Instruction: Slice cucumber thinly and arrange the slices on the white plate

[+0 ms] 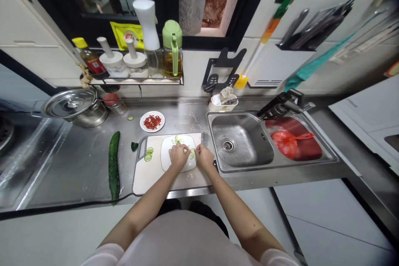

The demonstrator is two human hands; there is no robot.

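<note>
Over a white plate (166, 158), my left hand (179, 156) has its fingers pinched together at the edge of a thin cucumber slice (191, 155). My right hand (205, 158) is at the plate's right rim, thumb and fingers closed; what they hold, if anything, is too small to make out. More cucumber slices (177, 139) lie along the plate's far side, partly behind my left hand. The plate rests on a pale cutting board (145, 178). A small stack of cucumber slices (149, 153) lies on the board's left part.
A whole cucumber (114, 166) and a cucumber end (134, 146) lie left of the board. Behind it stands a dish of chopped red pieces (152, 121). A black knife handle (215, 165) shows beside my right wrist. The sink (243, 141) is at right, a lidded pot (75, 108) at left.
</note>
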